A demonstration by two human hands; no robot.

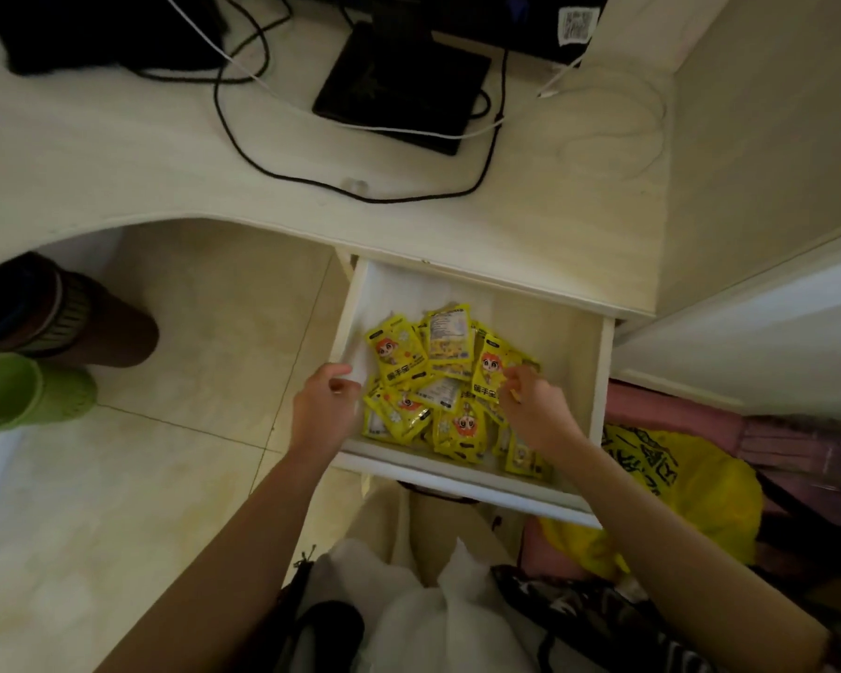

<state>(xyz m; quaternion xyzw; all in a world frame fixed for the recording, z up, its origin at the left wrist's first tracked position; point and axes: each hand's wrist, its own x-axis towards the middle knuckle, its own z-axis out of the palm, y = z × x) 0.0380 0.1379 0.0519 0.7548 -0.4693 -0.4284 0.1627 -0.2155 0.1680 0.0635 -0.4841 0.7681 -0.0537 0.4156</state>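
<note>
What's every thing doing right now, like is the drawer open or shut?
drawer, pulled open.
yellow packets, heaped loose inside the drawer.
left hand, fingers curled over the drawer's left wall.
right hand, pinching one packet in the heap.
white cable, free end lying unplugged on the desk.
yellow plastic bag, crumpled below the drawer.

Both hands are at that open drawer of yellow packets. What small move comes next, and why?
Probably the right hand should pinch and lift the yellow packet: its curled fingers are on it, and the left hand holds the drawer by its left wall.
</note>
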